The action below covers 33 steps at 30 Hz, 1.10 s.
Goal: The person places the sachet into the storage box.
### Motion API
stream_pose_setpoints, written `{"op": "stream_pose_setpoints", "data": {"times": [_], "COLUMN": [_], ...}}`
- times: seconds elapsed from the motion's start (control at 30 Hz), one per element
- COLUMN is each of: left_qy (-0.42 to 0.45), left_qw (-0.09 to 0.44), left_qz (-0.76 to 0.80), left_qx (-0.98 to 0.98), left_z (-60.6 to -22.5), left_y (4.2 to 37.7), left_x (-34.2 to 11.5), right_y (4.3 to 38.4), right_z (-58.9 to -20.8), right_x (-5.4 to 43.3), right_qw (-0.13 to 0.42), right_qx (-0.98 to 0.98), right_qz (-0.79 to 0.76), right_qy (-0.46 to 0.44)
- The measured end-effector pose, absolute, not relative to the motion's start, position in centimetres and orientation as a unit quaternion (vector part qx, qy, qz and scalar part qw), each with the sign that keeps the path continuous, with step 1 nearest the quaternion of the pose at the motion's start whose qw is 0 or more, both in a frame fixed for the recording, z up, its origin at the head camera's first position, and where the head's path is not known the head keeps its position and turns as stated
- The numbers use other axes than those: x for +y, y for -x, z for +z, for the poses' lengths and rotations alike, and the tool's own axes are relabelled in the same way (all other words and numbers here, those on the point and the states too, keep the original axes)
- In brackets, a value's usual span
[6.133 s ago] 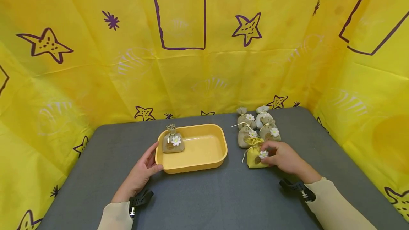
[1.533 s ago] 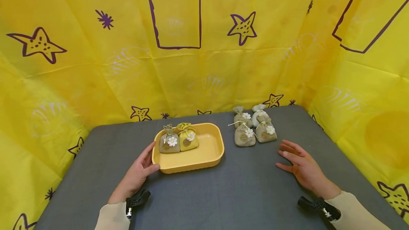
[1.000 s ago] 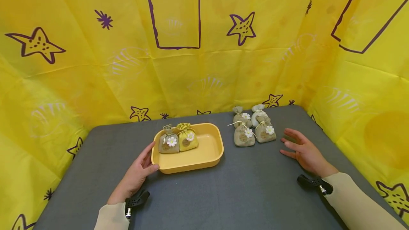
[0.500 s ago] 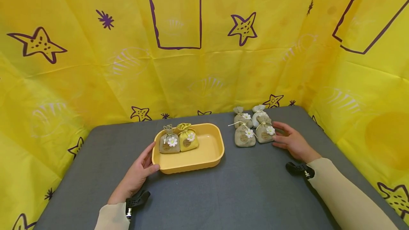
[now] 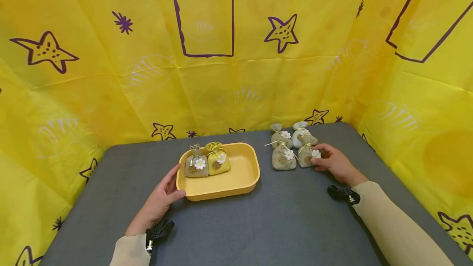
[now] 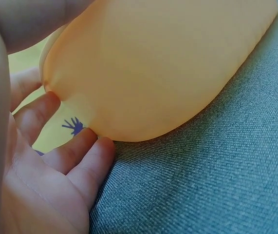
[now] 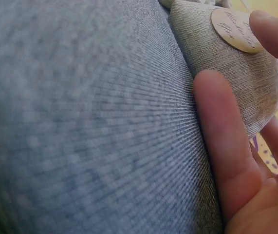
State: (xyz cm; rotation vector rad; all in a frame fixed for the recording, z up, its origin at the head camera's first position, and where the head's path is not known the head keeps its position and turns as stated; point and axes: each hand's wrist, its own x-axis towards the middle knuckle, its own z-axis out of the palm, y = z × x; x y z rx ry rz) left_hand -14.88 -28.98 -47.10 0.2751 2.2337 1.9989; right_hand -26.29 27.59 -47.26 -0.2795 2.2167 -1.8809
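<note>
My left hand holds the left end of a yellow plastic tray, thumb at the front rim and fingers around the side; the left wrist view shows the fingertips against the tray's wall. Inside the tray a beige sachet pouch and a yellow sachet pouch lie side by side at the left. At the right, my right hand pinches the right side of a beige pouch with a white flower. In the right wrist view, the thumb lies near the pouch's round label, with fingers along its edge.
Beside the pinched pouch stand a beige pouch with a loose string, another beige one behind it, and a white one. A yellow patterned cloth walls in the grey table at the back and sides.
The yellow pouch went from the right group into the tray. My right hand then moved back left to the beige pouch and took hold of it, tilting it slightly. The left hand stays on the tray.
</note>
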Motion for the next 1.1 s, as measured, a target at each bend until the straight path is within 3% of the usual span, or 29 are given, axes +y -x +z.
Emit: {"op": "stream_pose_setpoints", "data": {"times": [0.4,0.73,1.1], "left_qy": [-0.105,-0.102,-0.099], "left_qw": [0.067,0.067,0.069], "left_qz": [0.685,0.685,0.682], "left_qx": [0.718,0.718,0.722], "left_z": [-47.2,-47.3,-47.4], "left_y": [14.9,14.9,14.9], "left_x": [-28.9,-28.9,-29.0], "right_y": [25.7,25.2,22.9], "right_z": [-46.1,-45.5,-45.1], "right_x": [26.8,28.0,30.1], "right_qw": [0.078,0.026,0.001], "right_qx": [0.827,0.906,0.916], "right_qz": [-0.545,-0.378,-0.379], "right_qy": [0.112,0.186,0.135]}}
